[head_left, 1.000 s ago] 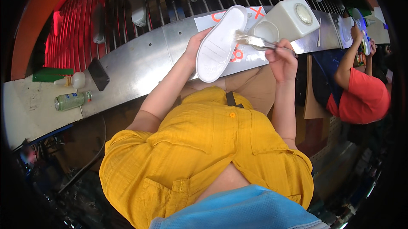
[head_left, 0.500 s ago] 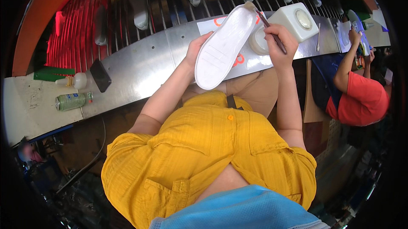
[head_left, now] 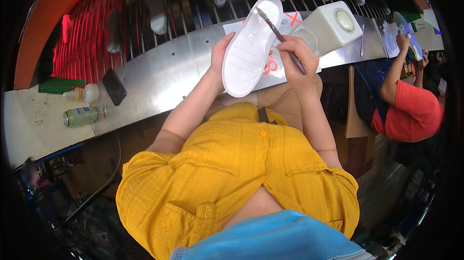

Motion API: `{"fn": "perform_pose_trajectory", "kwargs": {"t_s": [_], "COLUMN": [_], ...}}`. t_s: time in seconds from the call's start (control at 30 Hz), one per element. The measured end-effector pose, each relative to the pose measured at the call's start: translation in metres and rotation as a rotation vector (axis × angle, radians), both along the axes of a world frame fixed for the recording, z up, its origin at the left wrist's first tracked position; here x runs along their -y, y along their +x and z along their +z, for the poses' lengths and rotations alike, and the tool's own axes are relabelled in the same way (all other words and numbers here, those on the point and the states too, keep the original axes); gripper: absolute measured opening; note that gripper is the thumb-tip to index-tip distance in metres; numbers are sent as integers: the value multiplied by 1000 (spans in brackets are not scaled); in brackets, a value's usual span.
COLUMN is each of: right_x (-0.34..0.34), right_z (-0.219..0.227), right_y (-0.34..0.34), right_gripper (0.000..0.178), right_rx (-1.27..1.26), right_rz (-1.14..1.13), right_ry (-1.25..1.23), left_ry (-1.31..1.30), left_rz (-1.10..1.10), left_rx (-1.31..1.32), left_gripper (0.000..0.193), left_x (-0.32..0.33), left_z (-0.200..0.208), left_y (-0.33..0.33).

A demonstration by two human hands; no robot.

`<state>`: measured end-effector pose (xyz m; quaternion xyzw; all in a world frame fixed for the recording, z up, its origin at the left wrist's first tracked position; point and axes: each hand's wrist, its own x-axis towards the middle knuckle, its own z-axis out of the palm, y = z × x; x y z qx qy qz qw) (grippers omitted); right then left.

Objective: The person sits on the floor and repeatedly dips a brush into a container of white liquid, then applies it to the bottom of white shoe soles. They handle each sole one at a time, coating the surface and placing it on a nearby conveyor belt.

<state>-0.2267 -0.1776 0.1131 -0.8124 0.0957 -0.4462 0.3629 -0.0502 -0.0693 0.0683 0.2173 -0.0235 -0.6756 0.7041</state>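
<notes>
My left hand (head_left: 222, 53) grips a white shoe sole (head_left: 249, 50) by its left edge, tilted upright above the metal ledge. Wet, shiny streaks show on the sole's inner face, and a raised rim runs round it. In my right hand (head_left: 298, 60) is a thin dark-handled brush (head_left: 276, 33), closed in the fingers. Its bristles touch or hover just over the upper part of the sole; I cannot tell which. Right behind that hand stands a white square container (head_left: 333, 28) with a round pale cap, next to a white round dish (head_left: 306, 36) partly hidden by the fingers.
A paper sheet with red marks (head_left: 270, 65) lies on the metal ledge (head_left: 159, 74). Beyond are rods (head_left: 186, 6) carrying several grey-white shoe parts (head_left: 157, 11). At left are a dark phone (head_left: 114, 87), a squeeze bottle (head_left: 90, 93) and a green can (head_left: 80, 116). A co-worker in red (head_left: 415, 110) sits at right.
The brush has moved from the sole's top right rim onto its inner face. My right hand has shifted left and slightly down. The sole has risen a little and tilted.
</notes>
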Motion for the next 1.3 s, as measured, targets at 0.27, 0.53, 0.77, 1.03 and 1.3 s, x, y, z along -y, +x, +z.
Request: {"fn": "perform_pose_trajectory", "kwargs": {"t_s": [0.27,0.53,0.77,1.03,1.3], "right_x": [-41,-43,-47,-36,-23], "right_z": [-7,1,-7,22,35], "right_y": [-2,5,-1,-4,0], "right_gripper": [22,23,22,23,15], "right_rx": [-33,-86,-126,-260,-466], "right_rz": [257,355,323,642,717], "right_ry": [-23,-107,23,120,77], "left_ry": [-181,-152,-282,-301,-65], "left_rz": [-4,24,-46,-184,-84], "left_rx": [-61,3,-30,-180,32], "left_gripper": [65,76,82,71,61], "left_x": [5,8,10,11,7], "left_z": [-1,-5,-15,-20,-24], "left_y": [2,7,27,55,64]}}
